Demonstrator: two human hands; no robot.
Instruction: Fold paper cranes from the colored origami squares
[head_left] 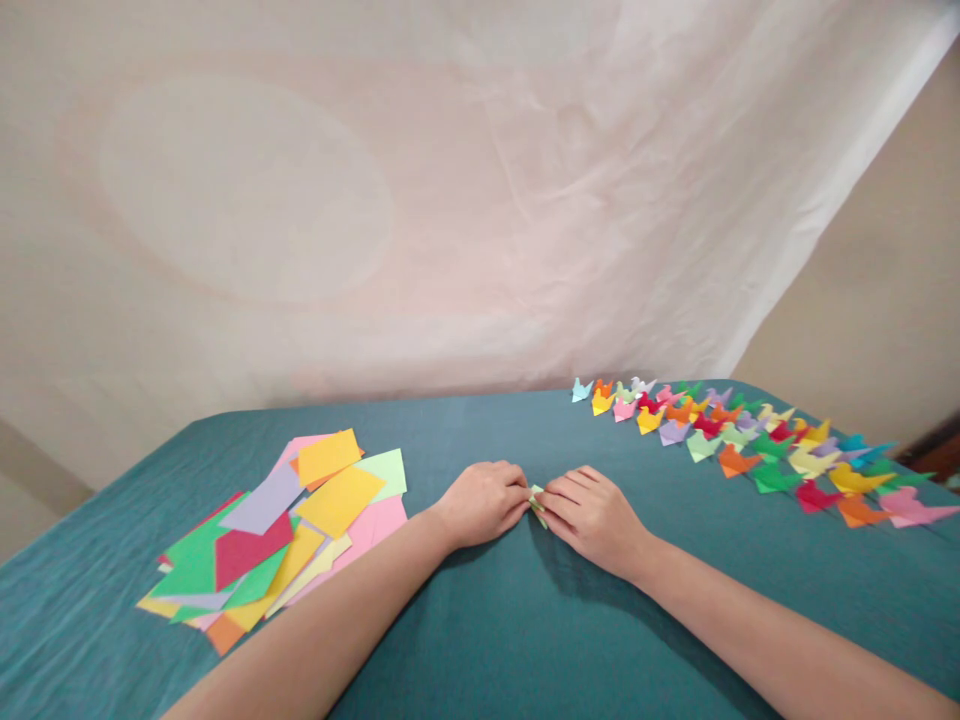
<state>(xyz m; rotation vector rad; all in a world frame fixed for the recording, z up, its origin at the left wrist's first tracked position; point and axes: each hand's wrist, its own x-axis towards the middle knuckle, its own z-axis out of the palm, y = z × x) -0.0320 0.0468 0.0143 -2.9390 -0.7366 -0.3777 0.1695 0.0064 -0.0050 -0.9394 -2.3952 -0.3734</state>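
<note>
A small piece of folded light green paper [537,498] is pinched between my two hands, low over the middle of the table. My left hand [484,503] grips it from the left with thumb and fingertips. From the right, the closed fingertips of my right hand [592,518] hold its other side. Much of the paper is hidden by the fingers, so its exact folded shape cannot be made out.
Loose coloured paper sheets [259,550] lie in an overlapping pile on the left. Rows of folded paper birds [705,445] in many colours stand at the back right. A teal cloth [465,630] covers the table, and a pale sheet [465,200] hangs behind it.
</note>
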